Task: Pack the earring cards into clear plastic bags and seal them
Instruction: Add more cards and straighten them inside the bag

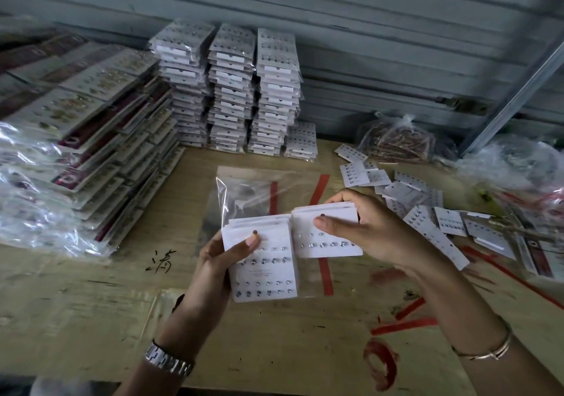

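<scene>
Two small stacks of earring cards are held up off the table, one in each hand. Well out to the left of both grips slump heaps of bagged maroon-and-cream cards (91, 127), their film glossy and crinkled.

The left hand (210, 261) grips the left stack (262, 273) along its left edge. The thumb presses on the face by the hang hole and the fingers curl behind. Just beyond this grip, partly hidden by the stack, a clear plastic bag (241, 188) lies flat on the tan tabletop (91, 289), with a red strip (273, 192) on it, probably the seal. Farther beyond stand tall piles of packed cards (229, 90).

The right stack (326, 243) meets the left stack's upper right corner. The right hand (381, 231) pinches it from the right, thumb across the front, fingers wrapped over the top edge. Right of that grip, loose cards (427, 212) lie scattered flat.

The cards look like thin, matte white board, rectangular, light and fairly stiff. The rows of small faceted studs make each face knobbly, so a stack likely sits springy and may fan or slip. Squeezing the squared edges seems the safest hold. The bag is limp, slick film, so its mouth will need spreading, and the studs could snag it.
</scene>
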Demonstrator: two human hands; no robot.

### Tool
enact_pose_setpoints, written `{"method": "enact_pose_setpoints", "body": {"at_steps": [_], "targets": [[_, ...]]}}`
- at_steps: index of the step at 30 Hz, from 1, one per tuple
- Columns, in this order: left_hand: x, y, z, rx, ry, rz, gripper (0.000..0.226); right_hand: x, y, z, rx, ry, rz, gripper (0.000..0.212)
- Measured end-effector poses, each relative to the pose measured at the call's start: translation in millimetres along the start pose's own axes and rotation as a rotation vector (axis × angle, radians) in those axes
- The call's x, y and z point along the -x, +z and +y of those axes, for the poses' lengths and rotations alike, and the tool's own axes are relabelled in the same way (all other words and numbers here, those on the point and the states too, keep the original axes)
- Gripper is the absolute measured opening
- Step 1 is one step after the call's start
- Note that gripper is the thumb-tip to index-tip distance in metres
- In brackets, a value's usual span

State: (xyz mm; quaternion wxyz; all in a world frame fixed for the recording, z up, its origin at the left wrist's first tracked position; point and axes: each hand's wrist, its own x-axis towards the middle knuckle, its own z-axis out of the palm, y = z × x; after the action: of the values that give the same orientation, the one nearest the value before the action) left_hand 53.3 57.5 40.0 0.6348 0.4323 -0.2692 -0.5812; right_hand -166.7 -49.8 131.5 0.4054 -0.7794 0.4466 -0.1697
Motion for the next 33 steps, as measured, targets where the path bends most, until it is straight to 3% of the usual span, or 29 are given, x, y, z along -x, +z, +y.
{"method": "enact_pose_setpoints", "body": {"at_steps": [13,17,26,33], "targets": [[7.9,5.9,7.7,-0.074,0.030,-0.052,0.037,4.6,12.3,4.3,-0.347,-0.059,0.208,0.037],[8.1,7.7,11.1,-0.070,0.057,-0.044,0.037,5.8,19.8,8.6,-0.429,-0.065,0.253,0.047],[10.4,4.4,18.8,-0.116,0.037,-0.097,0.036,10.9,16.7,12.3,-0.601,-0.051,0.223,0.040],[12.5,3.0,23.2,-0.121,0.010,-0.134,0.036,16.8,18.8,13.9,-0.713,-0.008,0.201,0.052]]}}
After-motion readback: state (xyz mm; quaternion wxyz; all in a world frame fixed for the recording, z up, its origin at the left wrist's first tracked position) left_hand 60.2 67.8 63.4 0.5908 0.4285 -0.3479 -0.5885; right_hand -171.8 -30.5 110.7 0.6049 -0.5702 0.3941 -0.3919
